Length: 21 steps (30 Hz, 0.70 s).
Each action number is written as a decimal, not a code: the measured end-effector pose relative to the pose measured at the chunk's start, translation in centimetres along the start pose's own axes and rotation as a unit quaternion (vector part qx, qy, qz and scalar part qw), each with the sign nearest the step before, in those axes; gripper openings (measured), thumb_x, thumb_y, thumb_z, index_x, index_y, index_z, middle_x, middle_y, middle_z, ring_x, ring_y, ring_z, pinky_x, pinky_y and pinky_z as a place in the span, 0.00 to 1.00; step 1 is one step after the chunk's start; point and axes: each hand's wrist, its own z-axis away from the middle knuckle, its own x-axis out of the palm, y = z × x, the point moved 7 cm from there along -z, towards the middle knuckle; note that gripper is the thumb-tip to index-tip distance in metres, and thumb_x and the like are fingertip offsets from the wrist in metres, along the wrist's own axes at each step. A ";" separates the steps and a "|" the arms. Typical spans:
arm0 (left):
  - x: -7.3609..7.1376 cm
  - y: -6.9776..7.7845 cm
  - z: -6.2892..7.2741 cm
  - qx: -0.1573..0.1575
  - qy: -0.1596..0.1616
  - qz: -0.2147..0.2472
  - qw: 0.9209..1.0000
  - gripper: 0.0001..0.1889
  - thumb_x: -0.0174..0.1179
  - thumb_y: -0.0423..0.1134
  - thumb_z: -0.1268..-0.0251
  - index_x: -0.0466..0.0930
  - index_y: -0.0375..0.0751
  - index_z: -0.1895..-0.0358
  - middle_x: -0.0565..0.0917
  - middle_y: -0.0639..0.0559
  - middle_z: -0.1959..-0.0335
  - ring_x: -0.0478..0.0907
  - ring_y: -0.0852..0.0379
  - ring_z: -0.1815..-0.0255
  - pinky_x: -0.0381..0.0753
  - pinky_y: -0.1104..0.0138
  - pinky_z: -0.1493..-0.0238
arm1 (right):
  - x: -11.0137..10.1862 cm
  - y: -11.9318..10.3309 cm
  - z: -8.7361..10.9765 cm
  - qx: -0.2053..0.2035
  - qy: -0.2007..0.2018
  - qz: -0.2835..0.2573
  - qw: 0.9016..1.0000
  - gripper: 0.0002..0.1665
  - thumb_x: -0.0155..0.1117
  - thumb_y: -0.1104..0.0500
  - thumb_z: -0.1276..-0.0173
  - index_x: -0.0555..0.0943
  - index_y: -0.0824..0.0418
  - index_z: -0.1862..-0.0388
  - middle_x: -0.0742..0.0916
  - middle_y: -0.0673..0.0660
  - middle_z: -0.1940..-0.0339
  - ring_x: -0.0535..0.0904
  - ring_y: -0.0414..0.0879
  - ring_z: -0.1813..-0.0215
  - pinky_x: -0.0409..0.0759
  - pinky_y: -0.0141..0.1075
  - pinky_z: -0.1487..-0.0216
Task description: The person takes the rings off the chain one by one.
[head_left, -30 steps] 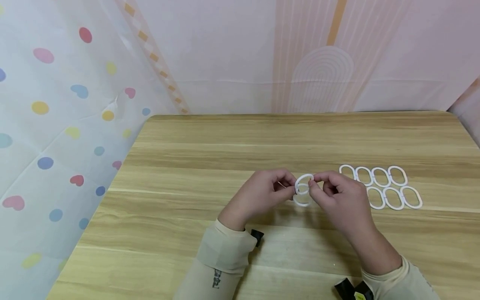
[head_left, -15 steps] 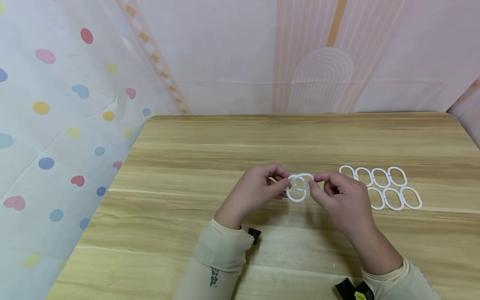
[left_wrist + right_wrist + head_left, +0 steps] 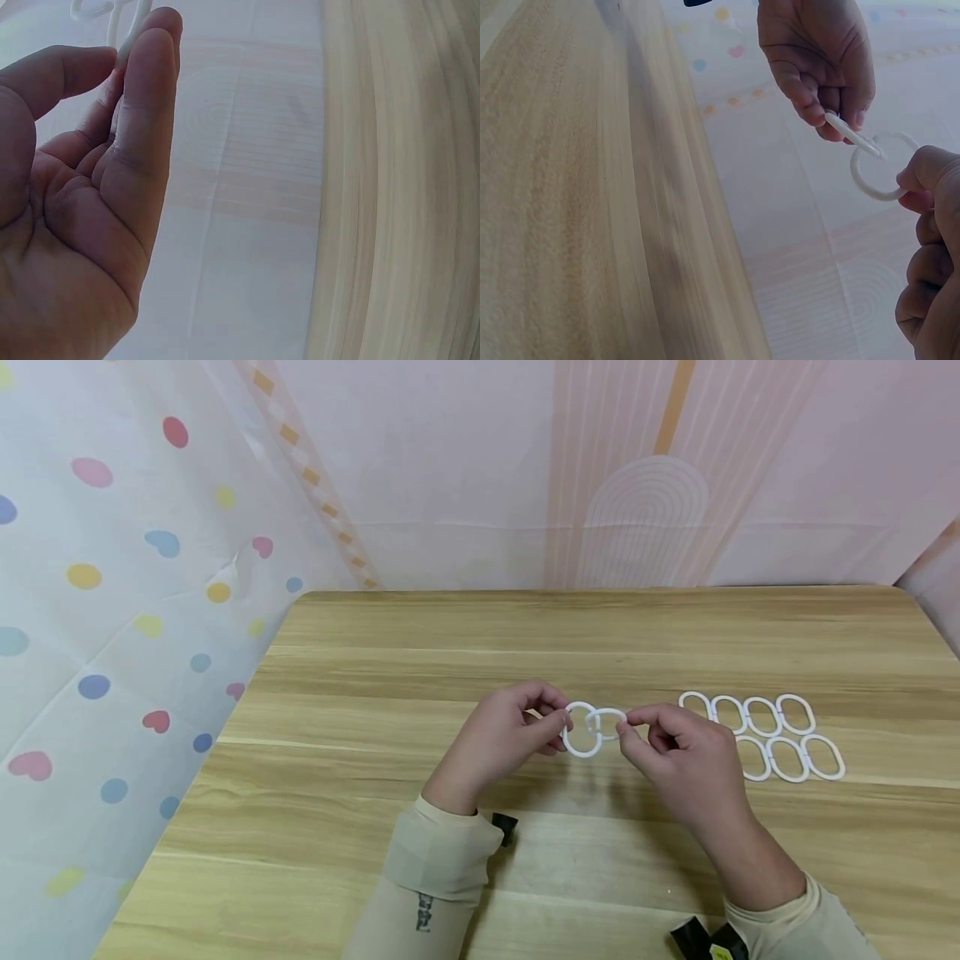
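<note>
In the head view two white oval plastic rings are hooked through each other above the table. My left hand (image 3: 508, 731) pinches the left ring (image 3: 582, 754) at its left side between thumb and fingers. The right ring (image 3: 609, 711) is pinched at its right end by the thumb and index finger of my right hand (image 3: 690, 760). From the right wrist, the left-hand ring (image 3: 847, 133) passes through the round-looking right-hand ring (image 3: 870, 192). At the top of the left wrist view, part of the held ring (image 3: 137, 28) shows beyond the fingertips.
Two rows of similar white oval rings lie on the wooden table (image 3: 360, 693) to the right: an upper row (image 3: 812, 713) and a lower row (image 3: 842, 767). My right hand covers part of them. A patterned cloth (image 3: 465, 477) hangs behind the table.
My left hand has moved left and slightly up, drawing its ring from below the other to its left side. The right hand stays nearly in place; the two rings now overlap less.
</note>
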 end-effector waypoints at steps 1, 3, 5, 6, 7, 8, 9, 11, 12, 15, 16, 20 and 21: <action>-0.1 0.0 0.0 -0.001 0.002 0.001 1.000 0.04 0.62 0.31 0.30 0.82 0.36 0.56 0.83 0.46 0.64 0.86 0.40 0.65 0.87 0.64 0.64 | 0.0 0.0 0.0 -0.007 0.002 0.007 1.000 0.08 0.74 0.69 0.47 0.87 0.55 0.74 0.68 0.41 0.86 0.62 0.34 0.81 0.63 0.25 0.77; -0.2 -0.1 0.0 -0.003 0.004 0.003 1.000 0.04 0.62 0.30 0.31 0.82 0.36 0.56 0.84 0.46 0.63 0.86 0.40 0.65 0.87 0.64 0.64 | 0.0 -0.2 0.0 -0.031 0.008 0.026 0.999 0.08 0.74 0.68 0.48 0.87 0.55 0.74 0.69 0.41 0.86 0.62 0.34 0.81 0.62 0.26 0.79; -0.3 -0.1 0.0 -0.006 0.007 0.005 1.000 0.03 0.62 0.30 0.30 0.82 0.37 0.57 0.84 0.46 0.63 0.86 0.41 0.65 0.87 0.64 0.64 | 0.0 -0.3 0.1 -0.059 0.014 0.049 0.997 0.06 0.74 0.66 0.48 0.87 0.55 0.74 0.69 0.41 0.86 0.62 0.34 0.81 0.61 0.26 0.80; -0.3 -0.2 0.0 -0.006 0.009 0.004 1.000 0.03 0.62 0.30 0.30 0.82 0.37 0.57 0.84 0.46 0.64 0.86 0.41 0.66 0.87 0.64 0.64 | 0.1 -0.4 0.1 -0.074 0.018 0.061 0.995 0.05 0.73 0.65 0.49 0.87 0.56 0.74 0.69 0.41 0.86 0.62 0.34 0.81 0.60 0.26 0.81; -0.4 -0.2 0.0 -0.005 0.010 0.005 1.000 0.03 0.62 0.30 0.30 0.82 0.37 0.57 0.84 0.45 0.64 0.86 0.41 0.66 0.87 0.64 0.64 | 0.1 -0.5 0.1 -0.088 0.020 0.070 0.993 0.04 0.73 0.64 0.50 0.88 0.56 0.74 0.70 0.41 0.86 0.62 0.34 0.81 0.60 0.27 0.82; -0.4 -0.2 0.0 -0.004 0.010 0.006 1.000 0.03 0.62 0.30 0.30 0.82 0.36 0.57 0.84 0.45 0.64 0.86 0.42 0.66 0.87 0.63 0.64 | 0.2 -0.6 0.2 -0.100 0.022 0.077 0.992 0.03 0.73 0.63 0.50 0.88 0.56 0.74 0.70 0.41 0.86 0.62 0.34 0.81 0.59 0.27 0.83; -0.4 -0.2 0.0 -0.004 0.011 0.007 1.000 0.03 0.62 0.30 0.30 0.82 0.36 0.57 0.84 0.45 0.64 0.86 0.43 0.67 0.87 0.63 0.64 | 0.2 -0.7 0.2 -0.108 0.024 0.082 0.991 0.03 0.73 0.63 0.50 0.88 0.57 0.74 0.70 0.41 0.86 0.62 0.34 0.81 0.58 0.27 0.84; -0.5 -0.1 0.0 -0.002 0.013 0.006 1.000 0.03 0.62 0.30 0.30 0.83 0.36 0.57 0.84 0.45 0.64 0.86 0.48 0.69 0.87 0.63 0.65 | 0.3 -0.8 0.2 -0.118 0.030 0.084 0.989 0.03 0.72 0.62 0.51 0.88 0.57 0.74 0.69 0.41 0.87 0.61 0.34 0.82 0.57 0.28 0.85; -0.5 -0.1 0.0 -0.002 0.014 0.004 1.000 0.03 0.62 0.30 0.30 0.83 0.36 0.57 0.84 0.45 0.64 0.86 0.49 0.70 0.87 0.63 0.65 | 0.3 -0.8 0.2 -0.122 0.033 0.085 0.988 0.04 0.72 0.62 0.51 0.88 0.57 0.74 0.69 0.41 0.87 0.60 0.34 0.82 0.57 0.28 0.86; -0.6 -0.1 0.0 -0.003 0.016 0.004 1.000 0.04 0.62 0.30 0.30 0.83 0.36 0.57 0.84 0.45 0.64 0.85 0.53 0.71 0.87 0.63 0.65 | 0.2 -1.0 0.1 -0.131 0.040 0.087 0.987 0.04 0.71 0.62 0.51 0.89 0.58 0.74 0.69 0.42 0.87 0.60 0.34 0.83 0.57 0.29 0.86; -0.7 -0.1 0.0 -0.003 0.017 0.005 1.000 0.04 0.62 0.30 0.30 0.83 0.36 0.57 0.84 0.45 0.64 0.85 0.53 0.71 0.87 0.63 0.65 | 0.2 -1.0 0.1 -0.134 0.041 0.088 0.986 0.04 0.71 0.62 0.51 0.89 0.58 0.74 0.69 0.43 0.87 0.60 0.34 0.83 0.57 0.29 0.86; -0.8 -0.1 0.0 -0.004 0.020 0.003 1.000 0.04 0.62 0.30 0.30 0.83 0.36 0.57 0.84 0.46 0.64 0.85 0.53 0.71 0.87 0.63 0.65 | 0.2 -1.2 0.1 -0.147 0.039 0.091 0.984 0.05 0.68 0.59 0.46 0.89 0.58 0.73 0.71 0.44 0.88 0.60 0.34 0.84 0.57 0.31 0.87; -0.8 -0.1 0.0 -0.004 0.020 0.002 1.000 0.04 0.61 0.30 0.30 0.83 0.36 0.57 0.85 0.46 0.64 0.85 0.52 0.71 0.87 0.63 0.65 | 0.2 -1.3 0.2 -0.153 0.037 0.094 0.983 0.06 0.67 0.58 0.44 0.89 0.58 0.73 0.71 0.44 0.87 0.60 0.34 0.84 0.57 0.30 0.87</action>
